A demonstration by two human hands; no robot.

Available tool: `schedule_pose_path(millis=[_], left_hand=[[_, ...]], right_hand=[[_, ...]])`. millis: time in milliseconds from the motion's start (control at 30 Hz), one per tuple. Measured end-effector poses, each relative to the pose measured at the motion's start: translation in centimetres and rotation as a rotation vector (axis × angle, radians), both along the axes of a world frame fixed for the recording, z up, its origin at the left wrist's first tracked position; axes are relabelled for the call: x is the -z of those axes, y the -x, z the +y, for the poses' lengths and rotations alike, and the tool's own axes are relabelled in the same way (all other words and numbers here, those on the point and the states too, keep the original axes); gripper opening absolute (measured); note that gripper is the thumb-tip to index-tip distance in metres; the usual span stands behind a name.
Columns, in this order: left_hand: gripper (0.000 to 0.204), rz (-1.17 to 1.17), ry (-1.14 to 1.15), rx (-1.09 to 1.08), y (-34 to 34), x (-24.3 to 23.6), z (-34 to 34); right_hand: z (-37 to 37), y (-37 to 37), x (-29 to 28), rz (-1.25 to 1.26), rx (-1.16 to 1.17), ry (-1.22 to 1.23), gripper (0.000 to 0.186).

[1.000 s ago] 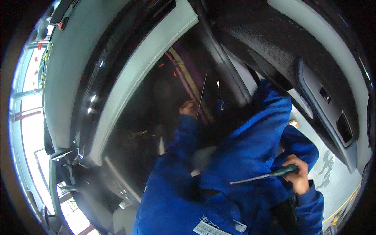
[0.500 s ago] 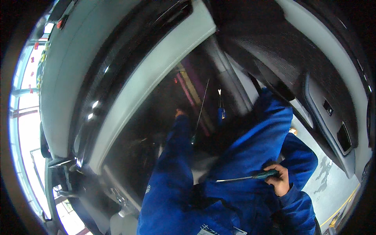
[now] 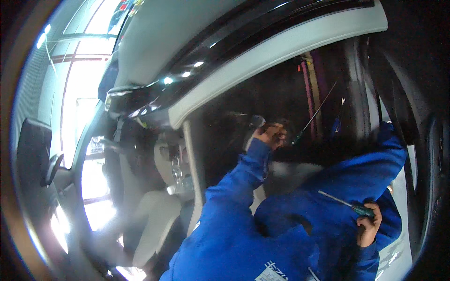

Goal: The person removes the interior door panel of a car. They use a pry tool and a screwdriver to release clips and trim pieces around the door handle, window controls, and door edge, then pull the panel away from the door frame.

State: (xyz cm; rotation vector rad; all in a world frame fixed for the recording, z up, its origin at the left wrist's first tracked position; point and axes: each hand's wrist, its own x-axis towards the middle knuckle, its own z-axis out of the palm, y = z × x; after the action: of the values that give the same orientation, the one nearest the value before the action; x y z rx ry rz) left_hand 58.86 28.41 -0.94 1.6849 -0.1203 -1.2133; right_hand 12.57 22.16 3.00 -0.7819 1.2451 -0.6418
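Note:
My left hand (image 3: 272,135), its fingers curled, is over the dark footwell beside a small grey object (image 3: 257,122); what it grips is unclear. A long, thin green-handled screwdriver (image 3: 313,115) lies just right of it, with a blue-handled tool with a pale forked tip (image 3: 336,123) farther right. Pink and yellow strips (image 3: 309,86) run behind them. Low on the right, my right hand (image 3: 368,225) grips a second green-handled screwdriver (image 3: 362,210) over my blue-clad leg, its shaft pointing up and left.
I am inside a car. A dashboard with pale padded trim (image 3: 281,49) arches above the footwell, a dark door panel (image 3: 429,140) stands at the right, and a centre console with a clear plastic bottle (image 3: 177,180) is at the left, near a light seat (image 3: 154,220).
The view has swung left, showing more console and windscreen. My left hand shows more fully, now beside the grey object. The screwdriver in my right hand has tilted upward at the tip.

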Motion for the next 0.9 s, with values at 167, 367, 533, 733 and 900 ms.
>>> schedule_pose_path(millis=[167,367,533,733,900], left_hand=[[0.026,-0.156,0.037,-0.274,-3.2,-10.4,6.8],[0.028,-0.672,0.104,-0.663,-14.8,-13.1,16.5],[0.036,-0.898,-0.420,-0.863,-28.6,-8.5,22.4],[0.040,-1.005,-0.808,-0.472,-33.7,-6.3,19.7],[0.044,-1.066,-1.014,-0.132,-33.8,-6.5,15.1]], right_hand=[[0.0,0.2,0.7,-0.037,-0.025,0.011,0.043],[-0.6,0.2,1.0,-0.086,-0.127,0.016,0.043],[0.0,-0.5,0.3,-0.012,-0.089,0.053,0.043],[0.1,-1.3,-0.7,0.035,-0.150,0.085,0.042],[-0.1,-1.5,-1.0,0.049,-0.173,0.081,0.042]])
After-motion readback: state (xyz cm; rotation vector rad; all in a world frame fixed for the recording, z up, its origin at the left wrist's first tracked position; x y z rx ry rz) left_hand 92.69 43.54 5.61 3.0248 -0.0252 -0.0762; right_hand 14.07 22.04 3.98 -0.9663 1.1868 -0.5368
